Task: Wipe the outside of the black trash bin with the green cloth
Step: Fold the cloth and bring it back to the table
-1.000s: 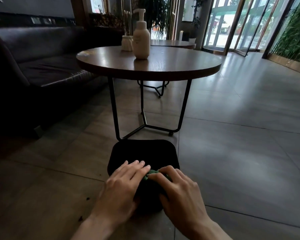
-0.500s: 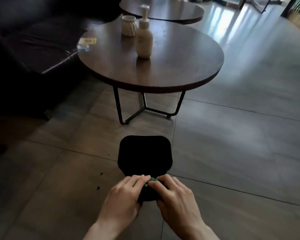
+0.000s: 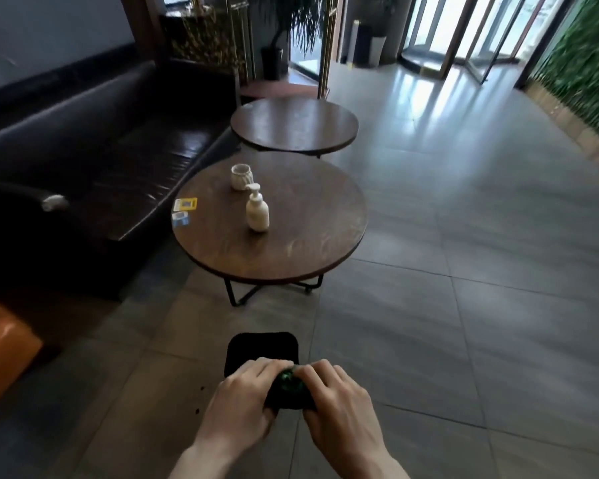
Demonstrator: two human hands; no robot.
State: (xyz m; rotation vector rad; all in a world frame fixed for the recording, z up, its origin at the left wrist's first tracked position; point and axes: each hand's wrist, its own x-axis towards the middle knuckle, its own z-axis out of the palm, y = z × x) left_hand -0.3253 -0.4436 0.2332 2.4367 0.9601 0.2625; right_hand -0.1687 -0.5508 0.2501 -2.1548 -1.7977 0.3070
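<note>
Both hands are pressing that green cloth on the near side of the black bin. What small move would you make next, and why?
Probably slide the green cloth sideways along the black trash bin's near wall. The left hand and right hand already press it there, bunched between the fingertips, and the bin's other sides show no cloth on them.

Black square-topped plastic trash bin (image 3: 261,348) on grey tiled floor (image 3: 464,305). Left hand (image 3: 242,397) & right hand (image 3: 339,399) side by side on near rim, fingers curled over crumpled green cloth (image 3: 288,378) btwn them. Beyond: round dark wood table (image 3: 291,250) w/ white pump bottle (image 3: 256,212), small white cup (image 3: 241,176). Black leather sofa (image 3: 83,150) at left.
</note>
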